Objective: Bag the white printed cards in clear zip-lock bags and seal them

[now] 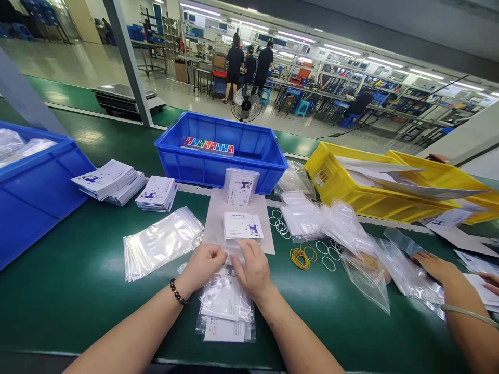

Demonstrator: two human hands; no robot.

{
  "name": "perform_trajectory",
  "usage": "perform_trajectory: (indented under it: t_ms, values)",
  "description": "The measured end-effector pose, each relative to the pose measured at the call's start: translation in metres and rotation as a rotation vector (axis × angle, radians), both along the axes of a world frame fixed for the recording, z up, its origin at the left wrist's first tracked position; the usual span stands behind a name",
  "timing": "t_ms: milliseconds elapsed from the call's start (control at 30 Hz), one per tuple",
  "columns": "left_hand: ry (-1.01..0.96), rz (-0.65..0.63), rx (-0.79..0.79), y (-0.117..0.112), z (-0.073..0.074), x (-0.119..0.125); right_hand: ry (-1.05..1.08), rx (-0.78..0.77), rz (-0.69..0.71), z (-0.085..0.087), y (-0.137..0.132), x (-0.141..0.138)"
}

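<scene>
My left hand (205, 267) is closed in a pinch at the upper left edge of a clear plastic bag (220, 298) with a white printed booklet inside. At the bag's upper right my right hand (252, 270) has its thumb and curved fingers on the plastic; the fingertips partly hide the edge. More bagged booklets (224, 331) lie underneath, towards me. Just beyond my hands a stack of white booklets (242, 226) sits on a grey sheet (213, 218). Behind it, a bagged booklet stack (240, 188) leans against a blue bin (218, 174).
Left of my hands lie empty clear bags (161, 244) and booklet stacks (156, 192). Rubber bands (300, 258) and filled bags (302, 215) lie to the right. A yellow bin (366, 202) stands behind them. A co-worker's hand (434, 265) rests on plastic bags at right.
</scene>
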State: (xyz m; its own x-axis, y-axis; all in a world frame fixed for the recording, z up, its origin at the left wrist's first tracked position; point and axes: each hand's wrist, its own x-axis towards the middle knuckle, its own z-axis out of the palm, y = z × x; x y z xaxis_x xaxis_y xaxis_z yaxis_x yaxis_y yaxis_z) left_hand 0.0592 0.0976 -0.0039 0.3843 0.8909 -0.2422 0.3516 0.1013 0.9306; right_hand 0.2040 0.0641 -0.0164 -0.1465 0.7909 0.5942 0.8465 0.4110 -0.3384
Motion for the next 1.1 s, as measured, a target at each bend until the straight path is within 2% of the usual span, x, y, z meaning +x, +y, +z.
perform_trajectory:
  t_ms: [100, 133, 200, 233, 300, 367, 400, 467, 500, 567, 667, 767, 867, 933, 1000, 1100]
  values:
    - [-0.066, 0.035, -0.102, 0.006, 0.002, -0.008, -0.075, -0.036, 0.138, 0.004, -0.003, 0.0]
    - [-0.061, 0.047, -0.053, 0.007, 0.004, -0.01, -0.074, -0.066, 0.159, 0.005, -0.004, 0.0]
    - [-0.024, 0.057, 0.201, 0.007, 0.01, -0.016, 0.0, -0.152, 0.194, 0.007, -0.003, 0.004]
    - [0.001, 0.027, 0.363, 0.007, 0.014, -0.018, 0.064, -0.206, 0.22, 0.008, -0.003, 0.007]
    - [0.065, -0.148, 0.591, 0.007, 0.02, -0.022, 0.19, -0.339, 0.285, 0.013, -0.002, 0.014]
    - [0.172, -0.336, 0.616, 0.007, 0.023, -0.024, 0.26, -0.498, 0.341, 0.019, -0.002, 0.023]
    - [0.229, -0.378, 0.593, 0.008, 0.024, -0.025, 0.274, -0.574, 0.354, 0.022, -0.003, 0.027]
    - [0.314, -0.372, 0.539, 0.009, 0.024, -0.026, 0.273, -0.662, 0.362, 0.026, -0.002, 0.033]
    - [0.336, -0.355, 0.517, 0.01, 0.024, -0.027, 0.271, -0.646, 0.348, 0.026, -0.002, 0.035]
    - [0.345, -0.361, 0.465, 0.011, 0.021, -0.026, 0.251, -0.492, 0.276, 0.021, 0.001, 0.038]
    - [0.305, -0.402, 0.375, 0.011, 0.018, -0.025, 0.175, -0.222, 0.061, 0.002, 0.011, 0.041]
    - [0.258, -0.404, 0.311, 0.011, 0.018, -0.024, 0.203, -0.175, -0.15, -0.022, 0.022, 0.047]
    - [0.248, -0.398, 0.281, 0.011, 0.02, -0.024, 0.42, -0.218, -0.328, -0.036, 0.033, 0.058]
    - [0.233, -0.402, 0.259, 0.01, 0.021, -0.024, 0.62, -0.303, -0.381, -0.038, 0.04, 0.064]
    - [0.214, -0.41, 0.236, 0.01, 0.02, -0.022, 0.841, -0.363, -0.404, -0.035, 0.045, 0.068]
    - [0.178, -0.415, 0.207, 0.009, 0.017, -0.02, 1.153, -0.263, -0.397, -0.024, 0.046, 0.067]
